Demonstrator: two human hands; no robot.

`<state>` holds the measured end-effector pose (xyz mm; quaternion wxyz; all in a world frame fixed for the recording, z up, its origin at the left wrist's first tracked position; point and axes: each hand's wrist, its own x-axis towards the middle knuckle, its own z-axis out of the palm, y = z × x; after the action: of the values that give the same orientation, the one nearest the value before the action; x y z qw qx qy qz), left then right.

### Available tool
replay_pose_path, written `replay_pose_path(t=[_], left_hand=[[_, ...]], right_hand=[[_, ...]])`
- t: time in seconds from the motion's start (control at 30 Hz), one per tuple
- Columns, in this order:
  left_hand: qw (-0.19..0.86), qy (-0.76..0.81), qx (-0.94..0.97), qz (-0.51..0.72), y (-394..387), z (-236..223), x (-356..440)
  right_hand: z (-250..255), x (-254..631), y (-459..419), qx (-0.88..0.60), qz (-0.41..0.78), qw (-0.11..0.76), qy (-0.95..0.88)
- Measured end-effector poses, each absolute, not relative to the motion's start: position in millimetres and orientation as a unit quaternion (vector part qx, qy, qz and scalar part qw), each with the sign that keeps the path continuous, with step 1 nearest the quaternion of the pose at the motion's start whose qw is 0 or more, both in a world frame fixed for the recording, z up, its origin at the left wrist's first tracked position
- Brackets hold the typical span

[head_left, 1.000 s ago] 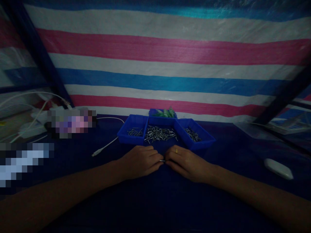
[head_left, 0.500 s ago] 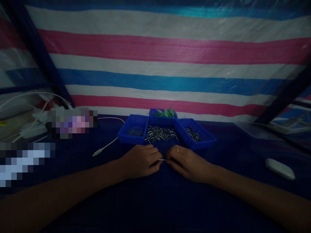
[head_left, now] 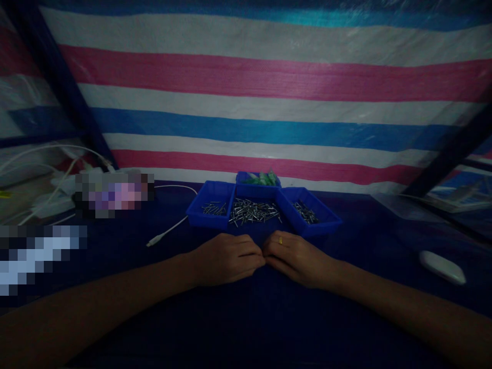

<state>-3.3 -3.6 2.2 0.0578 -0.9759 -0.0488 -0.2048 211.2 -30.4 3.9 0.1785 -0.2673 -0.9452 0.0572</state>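
My left hand [head_left: 234, 259] is closed, with thumb and fingertips pinched together over the dark blue table. Its fingertips meet those of my right hand [head_left: 290, 258], also pinched, with a gold-coloured ring on one finger. The thin metal pin seen between them a moment ago is now hidden by the fingers. Just beyond the hands lies a loose pile of thin silver metal pins [head_left: 254, 211], perhaps rivets. A blue bin [head_left: 209, 221] on the left and another blue bin [head_left: 322, 226] on the right hold similar pins.
Behind the pile stands a third blue bin [head_left: 257, 190] with green and clear plastic pieces. A white cable [head_left: 169, 232] lies on the left, near blurred-out items. On the right rests a white rounded object [head_left: 442, 267]. A striped sheet [head_left: 269, 113] hangs behind the table.
My left hand has moved slightly right, closing the gap to my right hand. The pin that showed between the fingertips is now covered. The bins and pile are unchanged.
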Motion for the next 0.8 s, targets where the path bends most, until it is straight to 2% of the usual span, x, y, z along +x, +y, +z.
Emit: replay_pose_path(t=[0.23, 0.43, 0.8], left_hand=[[0.059, -0.082, -0.971, -0.216, -2.2, 0.1, -2.5], [0.087, -0.098, -0.951, -0.278, -0.6, -2.1, -2.9], [-0.008, -0.070, -0.975, -0.209, -4.9, 1.0, -1.8]], right_hand=[[4.6, 211.2, -30.7, -0.272, 0.061, 0.185, -0.942], [4.7, 210.7, -30.6, -0.278, 0.060, 0.192, -0.939], [6.1, 211.1, -32.1, -0.276, 0.065, 0.173, -0.943]])
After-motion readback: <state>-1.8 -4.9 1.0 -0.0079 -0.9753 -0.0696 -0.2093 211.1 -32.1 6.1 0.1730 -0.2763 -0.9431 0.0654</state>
